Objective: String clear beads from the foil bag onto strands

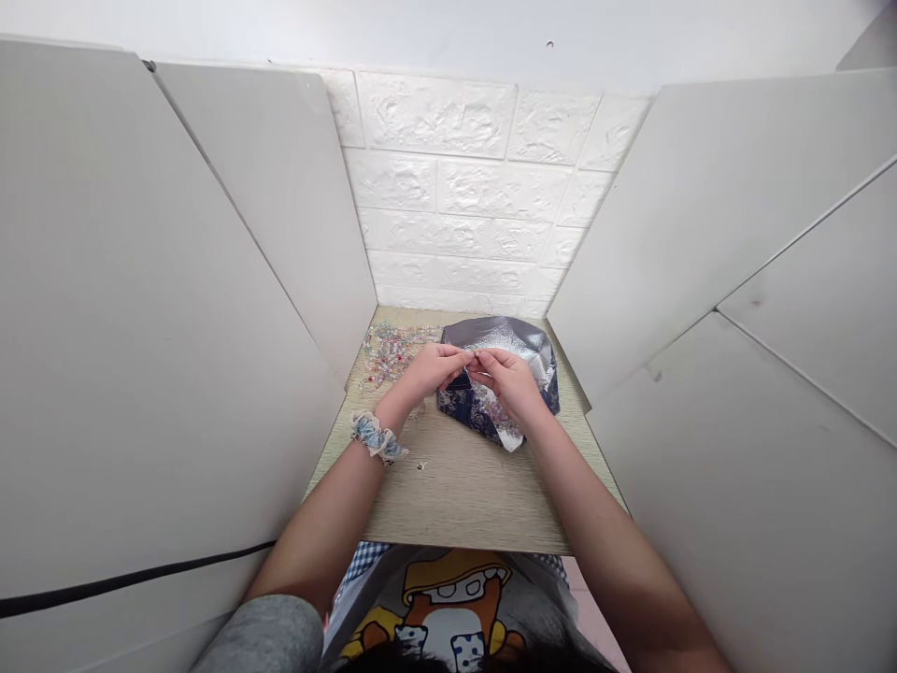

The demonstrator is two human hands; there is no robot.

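Note:
My left hand [440,366] and my right hand [505,376] meet fingertip to fingertip. Both are closed in a pinch, and whatever lies between them is too small to make out. Below and behind them sits a dark blue patterned bag [459,408] with a silver lining, its mouth spread wide. Against it, partly under my right hand, rests a clear plastic packet of pinkish beads [508,425]. Strings of multicoloured beads [389,357] lie in a pile to the left of my left hand. A tiny whitish piece [421,465] is on the table nearer to me.
The narrow wooden table [469,509] stands between a grey-white panel [266,168] on the left and another panel [651,224] on the right. A white brick-patterned wall [476,187] closes off the back. A black cable [140,577] runs along the lower left.

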